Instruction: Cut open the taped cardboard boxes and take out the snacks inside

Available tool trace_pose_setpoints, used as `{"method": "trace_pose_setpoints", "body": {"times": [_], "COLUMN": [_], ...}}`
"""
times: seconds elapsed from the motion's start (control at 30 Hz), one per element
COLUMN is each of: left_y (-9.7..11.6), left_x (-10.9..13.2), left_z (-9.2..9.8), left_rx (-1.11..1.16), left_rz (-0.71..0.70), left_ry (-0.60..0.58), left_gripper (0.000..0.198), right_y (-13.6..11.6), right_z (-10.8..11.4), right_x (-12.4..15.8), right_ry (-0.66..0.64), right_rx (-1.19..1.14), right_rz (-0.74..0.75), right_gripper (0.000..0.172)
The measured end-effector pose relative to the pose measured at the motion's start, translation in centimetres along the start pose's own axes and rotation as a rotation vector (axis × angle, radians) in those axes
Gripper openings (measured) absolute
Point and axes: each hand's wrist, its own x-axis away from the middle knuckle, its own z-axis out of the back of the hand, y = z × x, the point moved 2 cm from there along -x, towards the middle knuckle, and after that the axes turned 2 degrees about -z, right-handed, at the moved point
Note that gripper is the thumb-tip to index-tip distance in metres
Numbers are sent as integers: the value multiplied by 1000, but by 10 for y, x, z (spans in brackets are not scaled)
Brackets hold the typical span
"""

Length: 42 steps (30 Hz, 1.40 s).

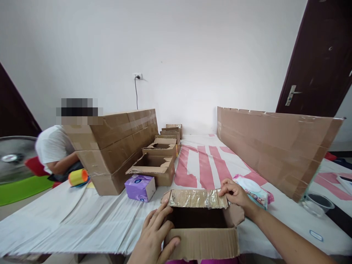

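Observation:
An open brown cardboard box (203, 242) sits at the near edge of the table, its far flap covered in shiny tape. My left hand (155, 234) rests on the box's left side, fingers spread over the near-left corner and edge. My right hand (235, 194) pinches the far flap at its right end. The box's inside is dark and looks empty. A pink and white packet of wipes (254, 189) lies just beyond my right hand.
A purple tissue box (140, 187) lies left of the box. A row of small open cartons (155, 167) runs back along a big carton wall (115, 146). A tall cardboard panel (275, 145) stands on the right. Another person's white sleeve (52, 146) shows at the left.

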Motion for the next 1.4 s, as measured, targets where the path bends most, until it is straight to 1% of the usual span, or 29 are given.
{"method": "trace_pose_setpoints", "body": {"times": [0.13,0.27,0.37,0.5,0.63,0.77,0.83,0.9,1.0,1.1,1.23,1.4], "left_y": [1,0,0,1,3,13,19,20,12,0,-9,-9], "left_x": [-1,1,2,1,-4,-19,-30,-39,-48,-50,-44,-37], "left_z": [1,-2,-3,0,9,27,34,35,27,15,2,-5], "left_rx": [10,22,33,20,-27,-41,-27,-35,-78,-72,-35,42], "left_rz": [-5,-8,-7,0,-16,-46,-53,-35,-8,-18,-12,39], "left_ry": [12,43,73,69,78,118,107,70,-30,-123,-129,-116], "left_gripper": [12,13,13,13,16,14,11,12,19,32,42,43], "right_y": [4,7,6,2,-3,-7,-8,-10,-10,-8,-8,-7], "right_z": [-1,-1,-1,-1,-1,-2,-3,-5,-6,-6,-5,-4], "right_x": [0,1,2,3,6,9,10,10,11,11,12,14], "right_ry": [10,20,22,11,1,-16,-34,-44,-37,-20,-20,-31], "right_rx": [-3,-6,-3,10,-2,-1,9,26,51,42,43,30], "right_rz": [-6,-14,-9,4,-2,-28,-49,-73,-101,-112,-103,-97], "right_gripper": [15,16,16,17,17,18,18,18,19,20,21,22]}}
